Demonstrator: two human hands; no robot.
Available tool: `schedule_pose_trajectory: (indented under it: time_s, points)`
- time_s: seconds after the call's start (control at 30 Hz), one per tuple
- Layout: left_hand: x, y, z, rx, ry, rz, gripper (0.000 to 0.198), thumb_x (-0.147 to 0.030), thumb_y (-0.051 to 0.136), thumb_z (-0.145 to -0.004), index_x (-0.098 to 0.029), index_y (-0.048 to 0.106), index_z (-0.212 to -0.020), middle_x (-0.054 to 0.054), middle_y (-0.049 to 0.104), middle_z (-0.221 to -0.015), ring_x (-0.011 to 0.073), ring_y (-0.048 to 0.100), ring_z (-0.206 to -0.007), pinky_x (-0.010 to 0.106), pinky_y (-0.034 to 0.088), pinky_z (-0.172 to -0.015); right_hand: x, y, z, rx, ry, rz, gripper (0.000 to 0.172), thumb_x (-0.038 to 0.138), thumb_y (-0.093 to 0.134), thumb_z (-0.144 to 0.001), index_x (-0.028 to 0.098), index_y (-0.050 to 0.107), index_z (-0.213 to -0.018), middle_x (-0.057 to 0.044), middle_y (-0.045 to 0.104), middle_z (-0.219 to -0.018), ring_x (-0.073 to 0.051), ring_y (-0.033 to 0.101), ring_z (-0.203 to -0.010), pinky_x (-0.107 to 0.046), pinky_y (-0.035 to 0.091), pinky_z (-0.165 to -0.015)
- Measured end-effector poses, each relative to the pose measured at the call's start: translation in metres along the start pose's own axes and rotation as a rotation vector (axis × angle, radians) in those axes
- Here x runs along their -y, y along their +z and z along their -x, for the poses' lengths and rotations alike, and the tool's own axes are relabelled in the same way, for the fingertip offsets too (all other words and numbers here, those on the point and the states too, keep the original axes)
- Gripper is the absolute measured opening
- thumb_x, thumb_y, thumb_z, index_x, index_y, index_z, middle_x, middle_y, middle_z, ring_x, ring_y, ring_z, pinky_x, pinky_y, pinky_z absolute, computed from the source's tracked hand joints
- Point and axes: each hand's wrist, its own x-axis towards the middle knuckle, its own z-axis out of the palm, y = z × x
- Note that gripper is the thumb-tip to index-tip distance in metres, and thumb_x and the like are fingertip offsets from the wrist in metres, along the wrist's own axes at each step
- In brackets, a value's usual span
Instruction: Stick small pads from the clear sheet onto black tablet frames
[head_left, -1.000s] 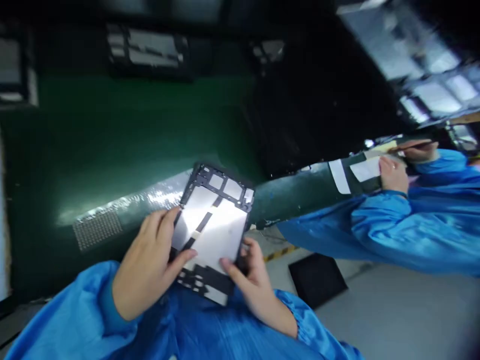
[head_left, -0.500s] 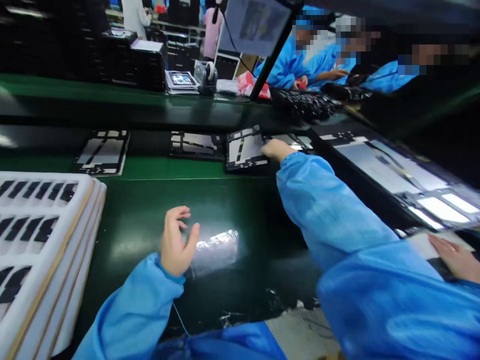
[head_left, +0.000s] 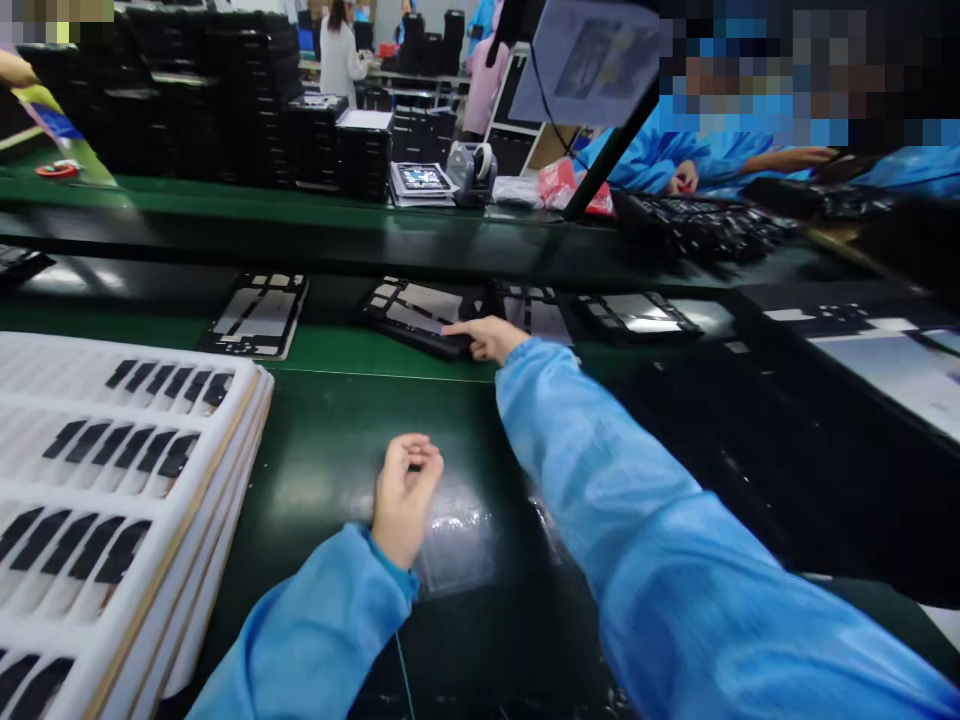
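My right hand reaches forward with the index finger stretched over the near edge of a black-framed tablet back panel, touching it and holding nothing visible. The panel lies tilted on the green belt, with its pale inner sheet showing. My left hand hangs above the green work surface, fingers curled against the thumb, with nothing in them. Similar panels lie beside it, one to the left and others to the right.
A stack of white foam trays with dark slots fills the lower left. Beyond the belt stand a tape dispenser, black tray stacks and a dark pile. A co-worker's blue sleeve shows at upper right.
Both hands held the panel up close a second ago. It now lies on the belt, moved left by my right hand. My left hand has let go and curled shut. The view has swung level.
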Motion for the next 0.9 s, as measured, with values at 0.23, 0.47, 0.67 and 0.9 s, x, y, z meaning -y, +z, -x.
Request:
schedule_pose_trajectory:
  time_s: [0.23,0.47,0.67,0.9]
  points:
    - [-0.041,0.022,-0.052,0.028,-0.192,0.104,0.054,-0.052,0.072,-0.103,-0.017,0.065,-0.144,0.013,0.068,-0.144,0.0244,0.069,-0.129,0.048,0.066,-0.113,-0.153,-0.018,0.193,0.368,-0.116,-0.175,0.050,0.067,0.080,-0.094,0.025,0.064,-0.071,-0.001,0.056,-0.065,-0.018,0.051,-0.059,-0.034,0.051,-0.053]
    - [-0.018,-0.001,0.083,0.624,-0.296,-0.088,0.045,-0.050,0.074,-0.103,-0.014,0.070,-0.129,0.009,0.074,-0.122,0.0180,0.073,-0.108,0.038,0.069,-0.097,-0.240,-0.117,0.321,0.041,-0.243,-0.330,0.045,0.065,0.065,-0.095,0.034,0.078,-0.064,-0.007,0.048,-0.054,-0.025,0.049,-0.052,-0.041,0.043,-0.044]
    - [-0.049,-0.024,0.076,0.608,-0.184,-0.530,0.040,-0.048,0.074,-0.103,-0.016,0.072,-0.127,0.010,0.074,-0.130,0.0201,0.071,-0.119,0.042,0.067,-0.107,-0.207,-0.067,0.302,0.091,-0.448,-0.178,0.018,0.051,0.093,-0.089,0.036,0.089,-0.098,-0.003,0.077,-0.090,-0.018,0.069,-0.067,-0.033,0.061,-0.058]
    - [-0.068,-0.088,0.001,0.671,-0.350,-1.024,0.015,-0.009,0.076,-0.081,-0.014,0.075,-0.068,-0.004,0.058,-0.053,0.0149,0.062,-0.058,0.038,0.061,-0.090,-0.181,0.049,0.202,0.415,-0.796,0.053,0.028,0.045,0.083,-0.099,0.023,0.080,-0.115,-0.003,0.084,-0.108,-0.019,0.079,-0.096,-0.034,0.065,-0.090]
